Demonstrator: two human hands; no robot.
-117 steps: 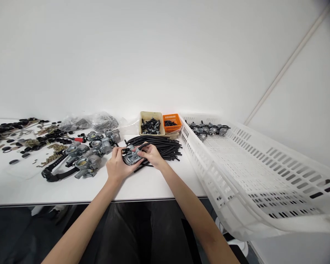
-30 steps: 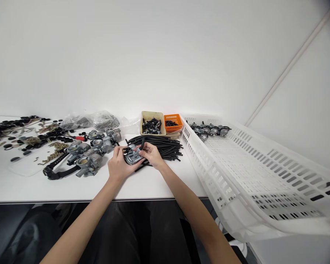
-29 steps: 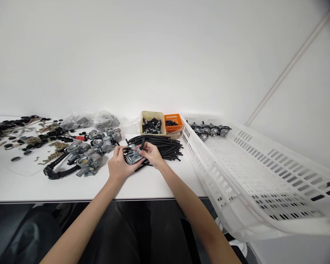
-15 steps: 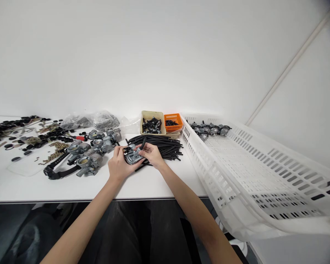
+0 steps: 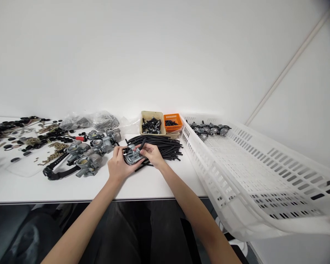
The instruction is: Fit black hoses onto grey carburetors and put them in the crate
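"How is the metal part [image 5: 132, 157] best handled?"
"It is best kept steady by the left hand [image 5: 117, 165], half curled around it, while the black hose [image 5: 143, 143] is pinched low by the right hand [image 5: 154, 156], fingers nearly closed, so bending is limited."
"Where is it held?"
"Between the table's [image 5: 156, 189] front and back edges, by the hose pile [image 5: 169, 147]."

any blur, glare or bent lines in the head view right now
Head view: even, soft light, the wall pale and nearly shadowless; wide-lens stretch, the crate looming large at its near end; top right corner falls dark; fine detail on the metal part between the hands too small to read; floor area below the table dim and murky.
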